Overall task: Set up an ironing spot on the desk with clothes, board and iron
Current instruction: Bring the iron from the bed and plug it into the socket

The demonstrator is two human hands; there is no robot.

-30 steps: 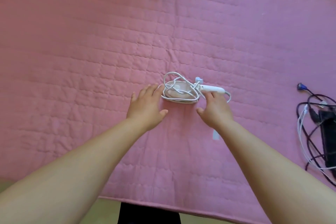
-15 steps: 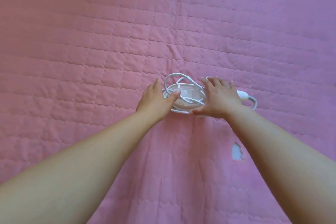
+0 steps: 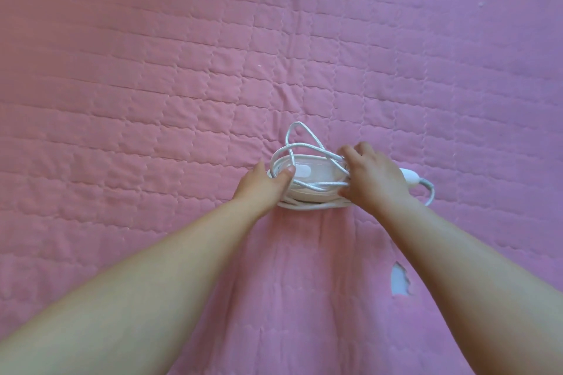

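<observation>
A small white iron [image 3: 307, 176] lies on the pink quilted cover [image 3: 182, 85], with its white braided cord [image 3: 300, 140] wound loosely over and around it. My left hand [image 3: 262, 187] grips the iron's left end, thumb on top. My right hand [image 3: 373, 178] grips the right end, fingers curled over the cord and body. The cord's white plug end [image 3: 411, 179] pokes out to the right of my right hand, with a cord loop curving beyond it.
The pink quilted cover fills the whole view. A small torn patch [image 3: 399, 281] showing pale filling lies near my right forearm.
Both hands moved in from beside the iron and closed around its two ends. The view moved forward, so the cables seen earlier at the right edge are out of frame.
</observation>
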